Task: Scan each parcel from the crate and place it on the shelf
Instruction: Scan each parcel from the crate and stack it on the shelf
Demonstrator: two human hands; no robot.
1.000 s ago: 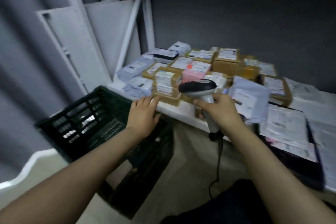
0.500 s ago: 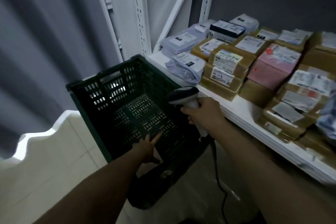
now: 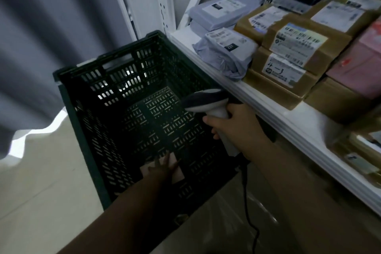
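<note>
A dark green slotted crate [image 3: 82, 121] stands on the floor beside the white shelf [image 3: 274, 117]. My left hand [image 3: 165, 168] reaches down into it with spread fingers lying on a small pale parcel [image 3: 179, 175] at the crate's near bottom. Above the crate's right side, my right hand [image 3: 233, 123] grips a handheld barcode scanner [image 3: 204, 100] by its handle, and the scanner's black cable hangs down from it. Several brown boxes [image 3: 299, 47] and grey mailer bags [image 3: 226, 47] with labels lie on the shelf.
A white upright shelf post [image 3: 165, 0] rises behind the crate. Grey curtain [image 3: 51, 27] hangs on the left over a pale tiled floor [image 3: 41, 171]. A pink parcel [image 3: 358, 64] sits among the boxes at right.
My view has dropped and turned left from the shelf toward the crate. My left hand moved from the shelf edge down into the crate onto the pale parcel. The scanner followed over the crate.
</note>
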